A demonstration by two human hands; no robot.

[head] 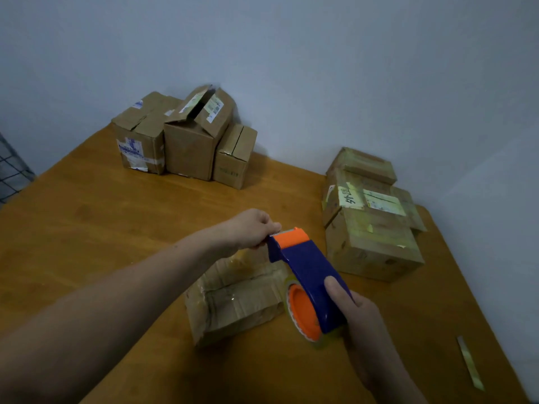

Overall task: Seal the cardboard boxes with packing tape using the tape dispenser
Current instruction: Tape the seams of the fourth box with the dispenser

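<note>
A blue and orange tape dispenser (pixel 306 266) hovers over a worn, flat cardboard box (pixel 233 298) near the middle of the table. My right hand (pixel 354 312) grips the dispenser at its roll end, thumb laid along the blue body. My left hand (pixel 252 228) pinches at the dispenser's serrated front edge by the orange flap; the tape end itself is too faint to make out. The box under the dispenser carries shiny clear tape on its top.
Three brown boxes (pixel 186 135) stand at the back left by the wall, the middle one with flaps up. A stack of taped boxes (pixel 370 228) sits at the right. A loose strip of tape (pixel 469 363) lies on the wooden table (pixel 87 228) near the right edge.
</note>
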